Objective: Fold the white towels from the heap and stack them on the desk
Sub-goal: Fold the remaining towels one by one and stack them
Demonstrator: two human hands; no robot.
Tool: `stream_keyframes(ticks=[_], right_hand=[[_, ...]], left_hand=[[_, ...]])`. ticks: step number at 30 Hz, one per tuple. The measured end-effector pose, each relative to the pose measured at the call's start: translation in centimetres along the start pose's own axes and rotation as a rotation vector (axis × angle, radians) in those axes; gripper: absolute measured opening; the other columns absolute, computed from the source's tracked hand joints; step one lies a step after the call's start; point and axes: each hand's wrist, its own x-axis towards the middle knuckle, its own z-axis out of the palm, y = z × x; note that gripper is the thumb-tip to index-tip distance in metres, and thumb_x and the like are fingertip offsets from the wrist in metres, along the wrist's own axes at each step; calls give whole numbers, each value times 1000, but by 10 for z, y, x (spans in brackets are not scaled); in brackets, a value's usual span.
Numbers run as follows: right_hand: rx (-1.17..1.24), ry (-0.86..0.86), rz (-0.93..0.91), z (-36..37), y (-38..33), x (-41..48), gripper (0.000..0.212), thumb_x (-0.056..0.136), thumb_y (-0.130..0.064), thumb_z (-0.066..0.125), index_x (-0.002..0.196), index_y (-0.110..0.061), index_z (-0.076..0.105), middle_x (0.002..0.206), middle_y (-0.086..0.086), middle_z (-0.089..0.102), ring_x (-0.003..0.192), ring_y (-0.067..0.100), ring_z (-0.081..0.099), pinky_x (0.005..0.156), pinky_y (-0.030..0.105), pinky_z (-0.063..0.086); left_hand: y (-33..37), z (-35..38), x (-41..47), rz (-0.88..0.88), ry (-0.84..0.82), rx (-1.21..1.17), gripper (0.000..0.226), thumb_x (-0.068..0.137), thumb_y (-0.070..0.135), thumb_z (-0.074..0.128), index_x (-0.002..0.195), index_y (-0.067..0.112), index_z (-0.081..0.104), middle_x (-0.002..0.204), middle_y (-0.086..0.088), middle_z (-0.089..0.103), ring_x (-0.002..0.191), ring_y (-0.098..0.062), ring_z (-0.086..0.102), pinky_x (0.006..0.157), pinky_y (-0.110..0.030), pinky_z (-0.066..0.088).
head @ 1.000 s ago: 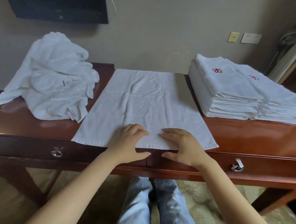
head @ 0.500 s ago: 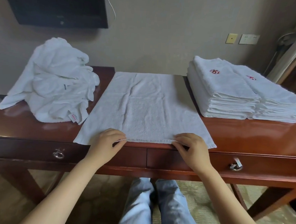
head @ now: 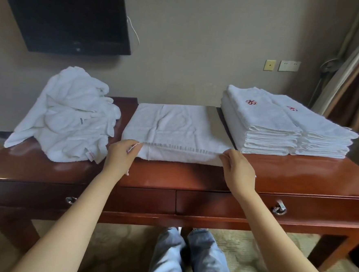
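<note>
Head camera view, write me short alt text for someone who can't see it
Two bare hands, left hand and right hand, pinch the near edge of a white towel and lift it in a fold on a dark wooden desk. A rumpled heap of towels sits to the left, neat folded stacks to the right.

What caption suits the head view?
Both hands, left and right, lift the towel's near edge on the desk.

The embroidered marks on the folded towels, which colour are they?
Red, on the folded towels; only the head view shows them.
</note>
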Motion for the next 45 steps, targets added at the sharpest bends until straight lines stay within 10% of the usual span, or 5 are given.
stream_keyframes(ticks=[5,17,22,38,45], right_hand=[[-31,85,-95,-20,-12,25,18,98,-21,53,90,-5,56,85,10,59,66,36,54,53,32,29],[-46,191,-282,-53,-27,38,18,83,-12,70,72,-6,58,58,4,54,47,31,50,40,33,39],[-154,60,-262,-30,-7,64,19,88,-15,66,74,-4,58,67,5,58,52,31,53,42,33,39],[-425,-446,-219,100,57,149,21,98,-30,44,85,-15,41,91,8,62,78,34,60,55,32,34],[-556,-422,-180,115,43,139,30,95,-34,45,119,-17,51,119,3,50,113,26,44,84,36,33]], left_hand=[[23,-15,13,30,74,-47,16,94,27,57,91,19,70,58,11,54,38,-13,52,32,-28,41],[43,-43,24,119,-7,25,33,89,24,60,59,11,53,61,-11,54,62,-29,52,61,-38,43],[41,-28,47,25,-173,5,34,84,9,57,56,25,45,56,6,46,54,-12,41,54,-25,31],[-34,60,157,-83,-654,683,9,92,16,45,94,13,53,107,-5,56,97,-24,53,75,-29,41],[-3,76,148,-21,-389,1190,30,89,22,55,117,16,50,122,-5,46,114,-25,44,87,-36,39]])
